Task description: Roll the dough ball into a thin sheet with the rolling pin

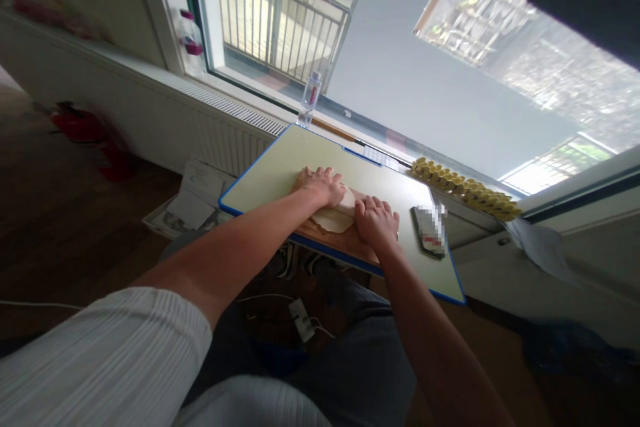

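A pale, flat sheet of dough (333,220) lies on a brown wooden board (355,243), on top of a small table with a blue rim (280,160). My left hand (320,187) presses down at the dough's left side, its fingers bent forward over what looks like a rolling pin (345,211). On the right, my right hand (375,219) is closed over the same pin, near the dough's edge. Both hands hide most of the pin, and only a pale stretch shows between them.
A phone-like object (430,231) rests on the table's right side. Behind the table stand a clear bottle (310,99) and a row of yellow pieces (465,190) along the sill. Below are a power strip (301,320), a box of papers (195,197) and a fire extinguisher (95,137).
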`<control>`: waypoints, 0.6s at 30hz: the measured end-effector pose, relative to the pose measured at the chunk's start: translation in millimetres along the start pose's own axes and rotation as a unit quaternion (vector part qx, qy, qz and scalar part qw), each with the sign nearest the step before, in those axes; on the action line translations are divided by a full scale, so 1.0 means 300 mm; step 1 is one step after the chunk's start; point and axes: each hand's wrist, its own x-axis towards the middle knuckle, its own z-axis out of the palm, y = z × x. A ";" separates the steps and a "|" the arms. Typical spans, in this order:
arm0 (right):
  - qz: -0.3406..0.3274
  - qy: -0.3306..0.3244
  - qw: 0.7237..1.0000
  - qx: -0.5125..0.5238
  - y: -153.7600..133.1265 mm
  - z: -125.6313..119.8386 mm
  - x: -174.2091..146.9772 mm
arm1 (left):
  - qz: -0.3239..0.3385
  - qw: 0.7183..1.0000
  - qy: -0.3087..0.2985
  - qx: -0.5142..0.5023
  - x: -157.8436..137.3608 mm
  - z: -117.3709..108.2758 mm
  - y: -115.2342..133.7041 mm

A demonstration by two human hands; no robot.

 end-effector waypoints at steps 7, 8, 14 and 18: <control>0.009 0.022 1.000 0.010 -0.014 0.016 -0.157 | 0.016 0.999 0.028 0.008 -0.142 0.033 0.011; 0.005 0.028 1.000 0.011 -0.012 0.017 -0.180 | 0.017 0.999 0.034 0.007 -0.167 0.037 0.013; -0.039 0.012 0.999 0.005 -0.007 0.007 -0.210 | 0.038 0.997 0.072 0.000 -0.269 0.053 0.013; -0.019 -0.037 0.999 0.006 -0.030 -0.004 -0.105 | 0.026 0.998 0.061 0.000 -0.231 0.047 0.013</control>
